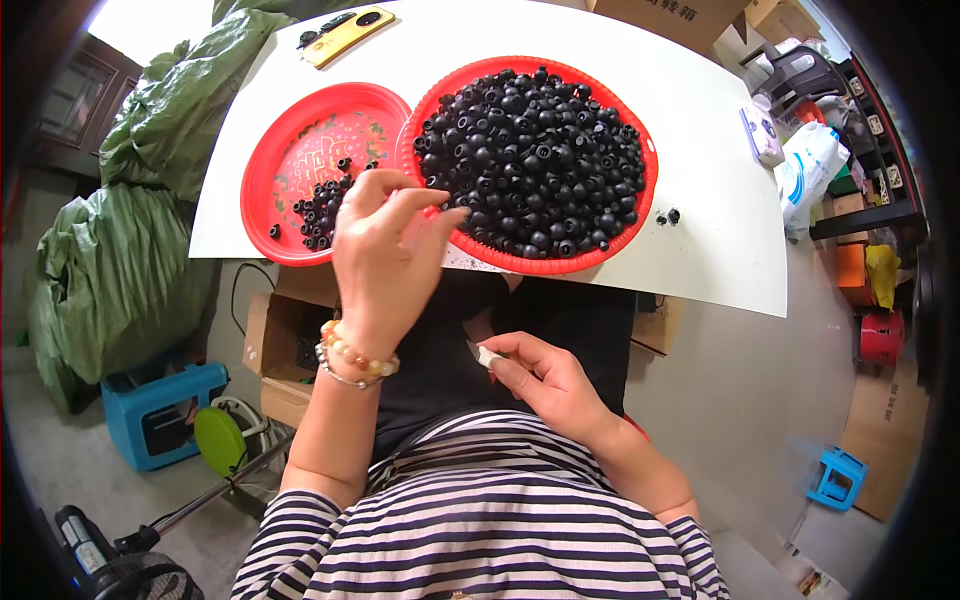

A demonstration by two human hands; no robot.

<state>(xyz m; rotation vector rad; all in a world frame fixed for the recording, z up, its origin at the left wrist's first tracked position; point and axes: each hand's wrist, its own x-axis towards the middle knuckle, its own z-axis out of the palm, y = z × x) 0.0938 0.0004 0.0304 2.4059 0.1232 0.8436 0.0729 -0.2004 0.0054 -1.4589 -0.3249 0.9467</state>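
Observation:
My left hand (385, 240), with a beaded bracelet at its wrist, hovers where two red trays meet. Its thumb and forefinger are bent toward each other, with a small black round part (443, 207) showing between the tips. Under the fingers lies the large red tray (652, 165), heaped with black hollow parts (535, 150). Partly behind the hand is the flatter red tray (262, 180), holding a smaller pile of black parts (318, 212). Above my lap, my right hand (550, 385) grips a small knife (487, 356) with a white handle, its short blade pointing up and left.
The trays stand on a white table (710, 230). A yellow phone (350, 38) lies at its far left, and two loose black parts (668, 216) lie right of the big tray. Green sacks (110, 280), a blue stool (160, 415) and an open cardboard box (285, 335) stand left.

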